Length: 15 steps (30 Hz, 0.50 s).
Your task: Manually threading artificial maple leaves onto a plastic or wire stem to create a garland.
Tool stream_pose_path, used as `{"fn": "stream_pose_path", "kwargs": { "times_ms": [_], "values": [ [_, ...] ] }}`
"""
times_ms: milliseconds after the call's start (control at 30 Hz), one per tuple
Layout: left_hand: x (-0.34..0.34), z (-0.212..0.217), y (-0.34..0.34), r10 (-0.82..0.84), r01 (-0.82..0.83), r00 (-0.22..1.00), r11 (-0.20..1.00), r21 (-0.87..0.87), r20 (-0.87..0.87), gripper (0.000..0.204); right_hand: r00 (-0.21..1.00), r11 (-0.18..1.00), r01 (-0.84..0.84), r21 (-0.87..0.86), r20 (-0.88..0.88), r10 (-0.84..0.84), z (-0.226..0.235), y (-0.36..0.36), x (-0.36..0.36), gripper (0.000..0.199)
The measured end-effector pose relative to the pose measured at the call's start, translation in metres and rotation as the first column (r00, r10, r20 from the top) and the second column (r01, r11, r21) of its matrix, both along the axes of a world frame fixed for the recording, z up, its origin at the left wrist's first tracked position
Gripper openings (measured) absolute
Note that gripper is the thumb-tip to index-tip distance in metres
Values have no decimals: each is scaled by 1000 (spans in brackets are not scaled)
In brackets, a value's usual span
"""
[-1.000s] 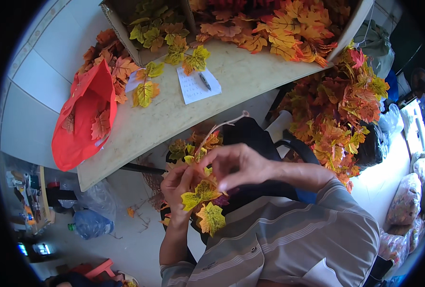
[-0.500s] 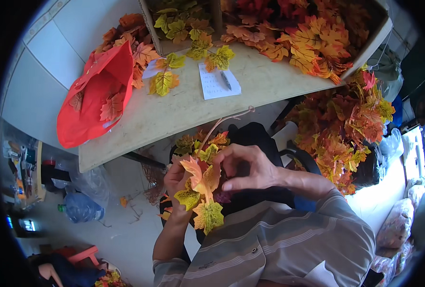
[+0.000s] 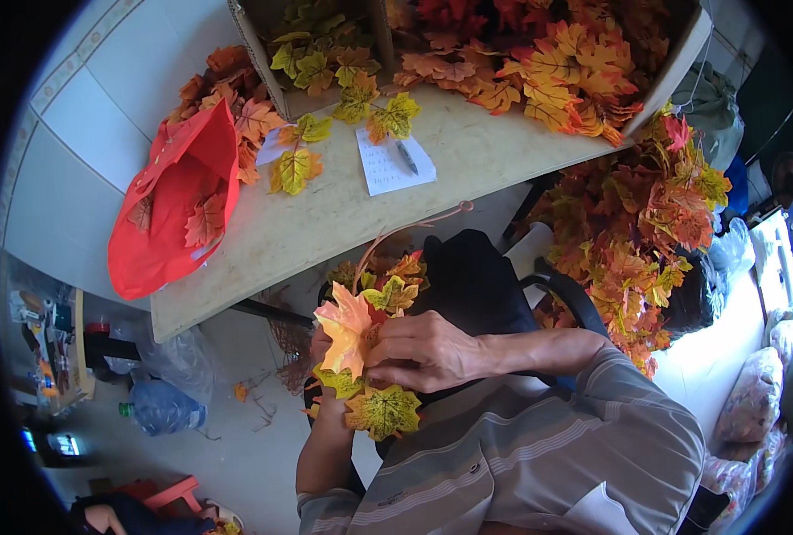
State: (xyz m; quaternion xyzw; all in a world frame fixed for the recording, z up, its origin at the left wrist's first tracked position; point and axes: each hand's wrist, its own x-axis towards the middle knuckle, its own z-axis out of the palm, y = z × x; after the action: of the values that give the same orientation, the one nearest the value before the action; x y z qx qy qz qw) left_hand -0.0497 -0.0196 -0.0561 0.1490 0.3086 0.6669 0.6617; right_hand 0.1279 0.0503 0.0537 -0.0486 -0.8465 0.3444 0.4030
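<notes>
Over my lap I hold an artificial maple-leaf garland [image 3: 384,413] with orange, yellow and green leaves on a thin brown stem. My left hand [image 3: 321,344] is closed round it, with most of its fingers behind a large orange leaf [image 3: 345,325]. My right hand [image 3: 427,350] is curled against the same bunch, its fingertips pinching among the leaves beside that orange leaf. Exactly what the fingertips grip is hidden. The stem's curled end [image 3: 465,206] reaches up toward the table edge.
On the table [image 3: 262,250] lie a red fabric bag [image 3: 151,254], a paper sheet [image 3: 380,169] with a pen [image 3: 407,157], and loose leaf sprigs. A cardboard box [image 3: 673,76] holds more leaves. Leaf garlands [image 3: 628,232] hang at right. A plastic bottle [image 3: 166,407] lies on the floor.
My right hand has moved down and left, from arched open fingers to closing on the leaves. The orange leaf now turns its broad face upward. The view has shifted slightly.
</notes>
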Motion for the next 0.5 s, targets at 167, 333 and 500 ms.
{"fn": "stream_pose_path", "kwargs": {
  "times_ms": [167, 333, 500],
  "values": [
    [27, 7, 10, -534, 135, 754, 696, 705, 383, 68, 995, 965, 94, -247, 12, -94, 6, 4, 8, 30],
    [25, 57, 6, -113, 114, 987, 994, 2, 116, 68, 969, 919, 246, -308, 114, -221, 15, 9, 12, 41],
    [19, 40, 1, -149, 143, 989, 967, 211, 16, 70, 999, 889, -2, -458, 47, 26, 2, 12, 5, 50]
  ]
}}
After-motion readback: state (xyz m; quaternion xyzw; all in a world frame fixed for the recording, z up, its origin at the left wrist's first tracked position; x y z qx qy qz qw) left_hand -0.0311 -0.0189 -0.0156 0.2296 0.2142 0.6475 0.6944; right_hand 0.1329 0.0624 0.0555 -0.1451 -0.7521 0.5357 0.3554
